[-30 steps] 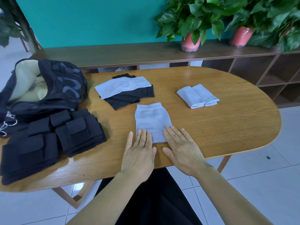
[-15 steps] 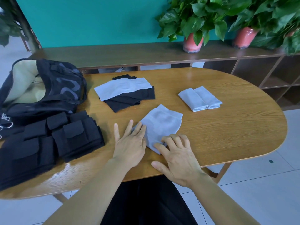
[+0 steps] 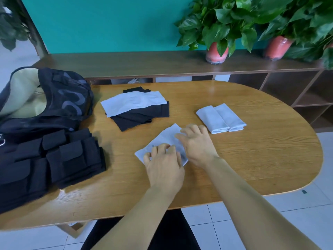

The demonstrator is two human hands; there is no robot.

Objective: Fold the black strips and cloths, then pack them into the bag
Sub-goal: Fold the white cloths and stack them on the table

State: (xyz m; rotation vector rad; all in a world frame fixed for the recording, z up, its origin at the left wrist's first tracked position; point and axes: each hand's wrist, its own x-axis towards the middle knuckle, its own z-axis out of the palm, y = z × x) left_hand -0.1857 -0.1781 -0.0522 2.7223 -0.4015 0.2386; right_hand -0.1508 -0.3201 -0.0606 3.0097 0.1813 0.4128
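- Setting: office-like or lounge room, indoors.
- Evidence: oval wooden surface (image 3: 252, 159), long cubby shelf (image 3: 144, 62), potted plants (image 3: 216, 33), teal wall (image 3: 108, 24), tiled floor (image 3: 288, 222).

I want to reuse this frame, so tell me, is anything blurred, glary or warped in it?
Head view: both hands, left hand and right hand, are slightly motion-smeared over the white cloth; soft sheen on the table; wide-angle lens bows the table's edge.

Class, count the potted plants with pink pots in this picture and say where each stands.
2. One pink pot stands mid-shelf behind the table; the other pink pot stands further right. More may lie outside the frame.
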